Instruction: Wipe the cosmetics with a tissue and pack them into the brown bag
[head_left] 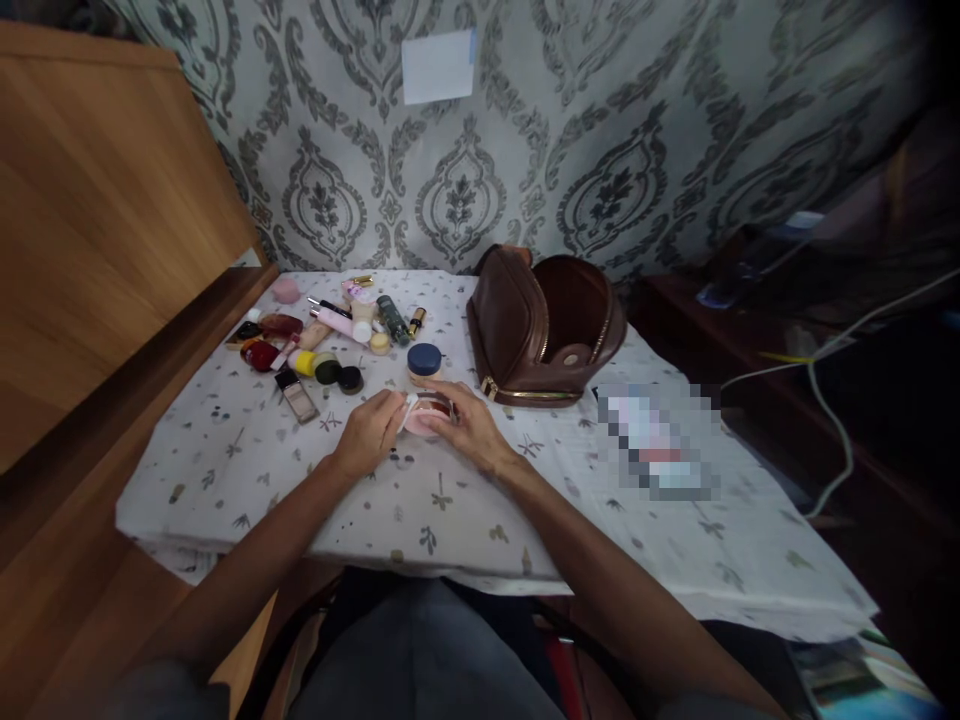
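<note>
Near the middle of the table, my right hand (pixel 474 428) is wrapped round a pink round compact (pixel 424 420) with a dark reddish inside. My left hand (pixel 369 434) is closed on a small white thing (pixel 409 402) at the compact's left edge; its shape is partly hidden by the fingers. Just beyond my hands stands a jar with a dark blue lid (pixel 424 360). To the right of the jar lies a brown bag (pixel 510 325), its zipped top gaping.
Several cosmetics lie at the back left, among them a yellow-capped tube (pixel 304 362), a green bottle (pixel 391 318) and a rectangular compact (pixel 297 396). A blurred-out object (pixel 656 440) is on the right. A wooden panel (pixel 112 200) borders the left side.
</note>
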